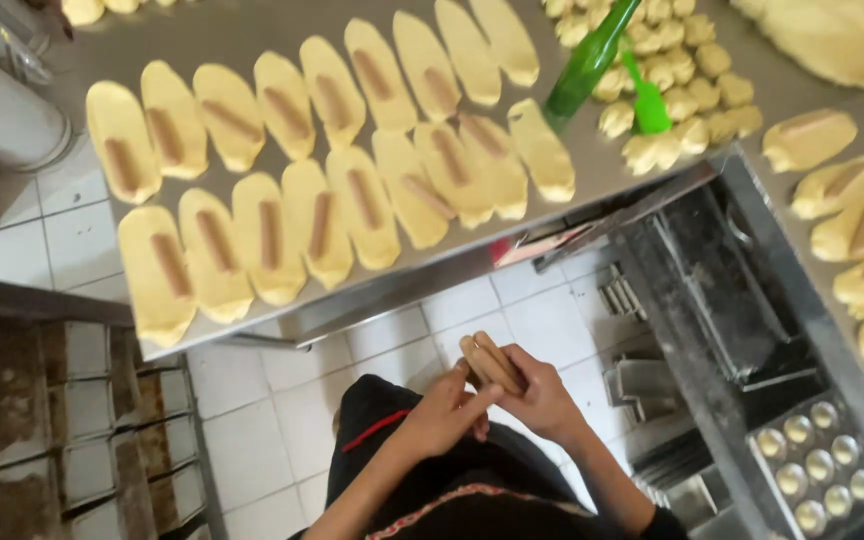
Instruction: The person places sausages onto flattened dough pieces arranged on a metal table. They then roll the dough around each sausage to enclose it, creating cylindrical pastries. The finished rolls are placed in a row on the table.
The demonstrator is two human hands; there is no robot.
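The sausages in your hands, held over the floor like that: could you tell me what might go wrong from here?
1. The right hand grips several sausages over bare floor tiles while the left hand picks at them; one could slip and fall.
2. The green bottle lies tilted across the dough balls and might roll.

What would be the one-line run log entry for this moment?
hands: both hold sausages | steel table: dough ovals topped with sausage | green bottle lying
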